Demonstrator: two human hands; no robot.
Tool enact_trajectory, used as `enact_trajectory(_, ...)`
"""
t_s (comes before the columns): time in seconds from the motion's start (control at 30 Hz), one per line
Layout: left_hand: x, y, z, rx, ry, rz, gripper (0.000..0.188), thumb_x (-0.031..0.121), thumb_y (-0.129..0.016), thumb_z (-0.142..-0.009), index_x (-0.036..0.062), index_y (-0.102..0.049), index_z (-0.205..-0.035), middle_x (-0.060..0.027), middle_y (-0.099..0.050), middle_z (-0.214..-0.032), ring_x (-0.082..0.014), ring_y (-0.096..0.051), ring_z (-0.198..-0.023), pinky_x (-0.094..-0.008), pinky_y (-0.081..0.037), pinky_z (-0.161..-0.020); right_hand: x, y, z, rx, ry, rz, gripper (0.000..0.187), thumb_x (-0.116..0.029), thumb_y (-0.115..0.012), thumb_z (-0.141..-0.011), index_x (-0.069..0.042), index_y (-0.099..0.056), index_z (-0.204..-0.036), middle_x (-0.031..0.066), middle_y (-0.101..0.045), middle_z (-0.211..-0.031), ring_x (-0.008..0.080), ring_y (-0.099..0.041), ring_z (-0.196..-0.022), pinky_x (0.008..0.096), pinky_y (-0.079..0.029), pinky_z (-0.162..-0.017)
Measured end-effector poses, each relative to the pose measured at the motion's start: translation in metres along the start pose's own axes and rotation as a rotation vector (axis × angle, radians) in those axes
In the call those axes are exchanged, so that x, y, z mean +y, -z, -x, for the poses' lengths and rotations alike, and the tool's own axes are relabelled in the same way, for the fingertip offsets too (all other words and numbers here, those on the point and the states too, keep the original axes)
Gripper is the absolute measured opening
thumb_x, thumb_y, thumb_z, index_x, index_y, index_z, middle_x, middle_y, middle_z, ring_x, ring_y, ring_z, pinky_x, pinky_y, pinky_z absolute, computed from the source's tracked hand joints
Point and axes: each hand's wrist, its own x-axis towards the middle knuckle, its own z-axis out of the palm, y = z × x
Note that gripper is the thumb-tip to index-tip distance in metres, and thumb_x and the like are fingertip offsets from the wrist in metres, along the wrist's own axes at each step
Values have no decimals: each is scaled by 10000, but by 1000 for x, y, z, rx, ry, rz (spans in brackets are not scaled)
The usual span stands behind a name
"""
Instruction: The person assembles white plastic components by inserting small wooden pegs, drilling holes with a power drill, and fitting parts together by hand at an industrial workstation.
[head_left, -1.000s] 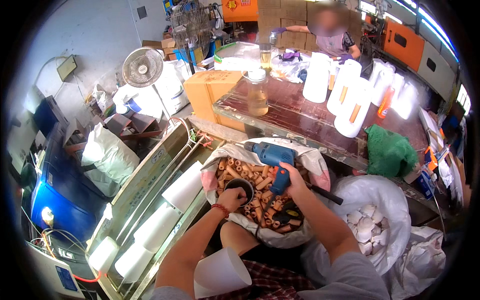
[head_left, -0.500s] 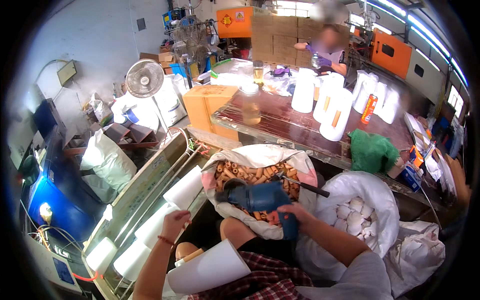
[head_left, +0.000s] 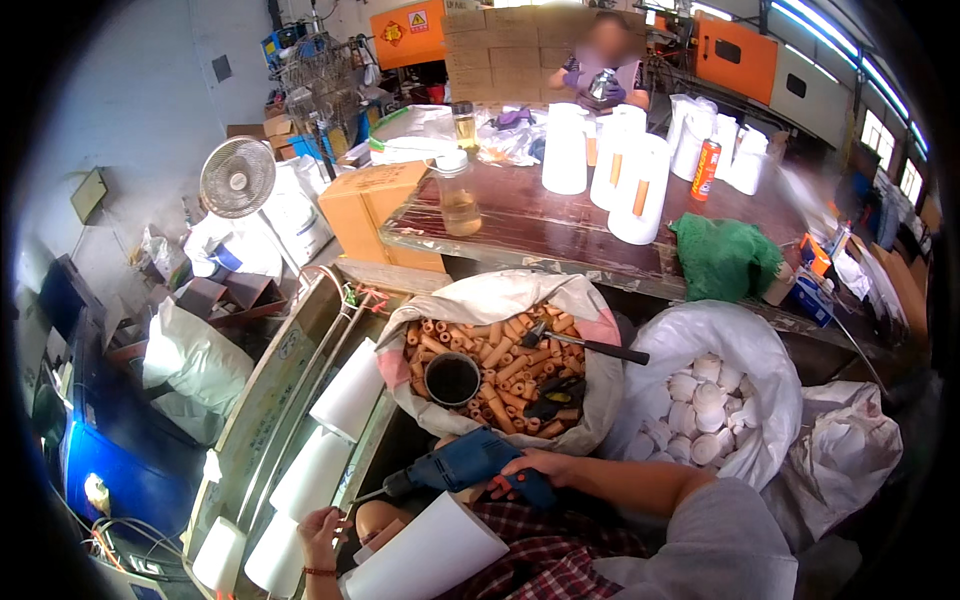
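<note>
My right hand (head_left: 535,475) is wrapped around the grip of a blue power drill (head_left: 455,463), whose bit points left and down. Close to the bit's tip, my left hand (head_left: 322,533) has its fingers pinched together; whatever is between them is too small to make out. Across my lap lies a tapered white cylinder (head_left: 430,555), with a tan handle (head_left: 380,537) along its upper left side, partly hidden. Just beyond the drill sits a sack (head_left: 590,415) of tan wooden handles (head_left: 497,352), with a dark cup (head_left: 452,379) and a hammer (head_left: 600,348) on top.
Several white cylinders (head_left: 313,470) rest in a wooden trough on the left. At right is a white bag (head_left: 770,370) of white round pieces. The dark red table (head_left: 520,215) ahead bears jars, white cylinders, a spray can and green cloth. A co-worker (head_left: 607,70) sits beyond it.
The drill has come down and back from over the sack to my lap, bit toward my left hand, uncovering the dark cup. My left hand has moved lower, and the view has shifted.
</note>
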Motion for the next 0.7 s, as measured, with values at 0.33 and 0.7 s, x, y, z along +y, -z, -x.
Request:
enact_trajectory(0.33,-8,-9,-13,22,89,66,98,76,-576,-858,-12,-579,-901,-124,-644,-774,-177,-635,-564,-234,-464,-410,-7,7,-6,-53,-29,-1,543,-291,-622,-825,19,-461,-1241,161,-571,-1182,257,-592,-1037,311,-500,-815)
enact_trajectory(0.7,-23,-3,-23,78,90,104,113,98,-589,-857,-2,-598,-908,-81,-626,-733,-138,-586,-515,-219,-459,-409,-9,9,-11,-42,-32,-22,505,-283,-629,-808,4,-498,-1202,150,-595,-1135,259,-604,-1010,334,-502,-800)
